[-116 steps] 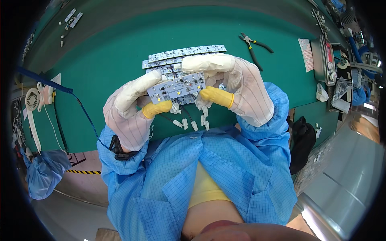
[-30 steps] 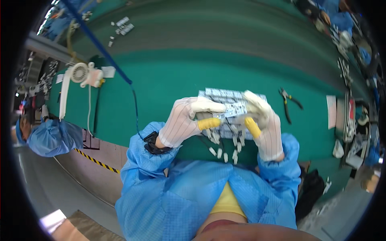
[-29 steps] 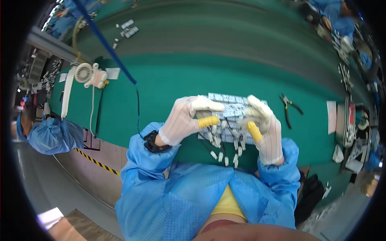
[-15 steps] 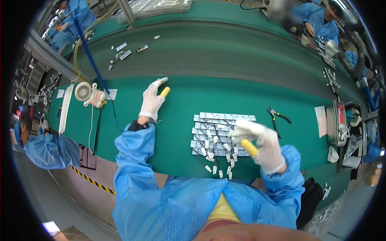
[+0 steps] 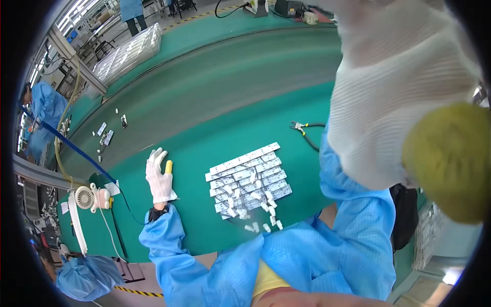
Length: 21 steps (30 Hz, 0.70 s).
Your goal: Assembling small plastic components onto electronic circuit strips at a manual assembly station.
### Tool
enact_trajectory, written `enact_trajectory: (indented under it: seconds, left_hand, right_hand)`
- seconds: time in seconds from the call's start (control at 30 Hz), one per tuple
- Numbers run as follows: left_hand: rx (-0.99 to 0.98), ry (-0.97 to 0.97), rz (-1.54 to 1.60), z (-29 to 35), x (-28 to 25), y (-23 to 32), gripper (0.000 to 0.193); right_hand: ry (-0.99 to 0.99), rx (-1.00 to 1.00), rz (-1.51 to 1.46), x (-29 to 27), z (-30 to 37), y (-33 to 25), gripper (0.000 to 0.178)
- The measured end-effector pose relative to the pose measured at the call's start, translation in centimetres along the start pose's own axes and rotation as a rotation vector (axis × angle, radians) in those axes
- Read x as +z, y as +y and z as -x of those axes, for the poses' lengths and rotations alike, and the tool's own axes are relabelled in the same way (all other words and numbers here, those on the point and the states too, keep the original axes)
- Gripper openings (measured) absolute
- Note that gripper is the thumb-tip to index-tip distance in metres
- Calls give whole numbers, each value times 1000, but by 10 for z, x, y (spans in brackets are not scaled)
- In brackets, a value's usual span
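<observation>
My left hand (image 5: 159, 179), in a white glove with a yellow finger cot on the thumb, lies open on the green work mat (image 5: 189, 225) and holds nothing. Very near the camera, my gloved right hand (image 5: 399, 97) fills the upper right; a yellow cot covers its thumb, while its other fingers cannot be made out. Between the arms lies a row of white LED circuit strips (image 5: 244, 162), side by side and slightly slanted. Dark wires run over them to several white plug connectors (image 5: 271, 202), bunched toward my body. Neither hand touches the strips.
Cutting pliers (image 5: 300, 127) with black and yellow handles lie beyond the strips, partly behind my right sleeve. At left are a small fan (image 5: 85, 197), long white strips (image 5: 77, 225) and a blue hose (image 5: 71, 146). Loose circuit pieces (image 5: 108, 137) rest on the far belt. A co-worker (image 5: 84, 276) sits at left.
My right hand has risen from beside the strips to close before the camera. The whole view has swung to the right and tilted. My left hand stays open on the mat.
</observation>
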<state>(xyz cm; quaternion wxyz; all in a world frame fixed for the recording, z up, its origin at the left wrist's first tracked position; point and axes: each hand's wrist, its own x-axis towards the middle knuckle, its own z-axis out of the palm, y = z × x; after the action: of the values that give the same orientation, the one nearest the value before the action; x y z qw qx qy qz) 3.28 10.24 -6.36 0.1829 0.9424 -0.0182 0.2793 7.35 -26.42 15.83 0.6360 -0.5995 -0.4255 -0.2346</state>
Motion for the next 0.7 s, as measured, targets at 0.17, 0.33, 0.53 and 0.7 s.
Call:
enact_trajectory:
  seconds: [0.17,0.33,0.53,0.7]
  left_hand:
    - [94,36,6,-6,7,-15,45]
    - [17,-13,-3,-6,2,-13,42]
    - [-61,-11,37,3,-4,-16,42]
    - [-9,72,-6,3,3,-12,46]
  right_hand:
    - [36,50,-30,0,2,5,80]
    - [48,56,-17,-1,-2,1,79]
    - [-29,-160,17,-24,-57,14,79]
    - [-90,-323,-7,-23,-104,16,78]
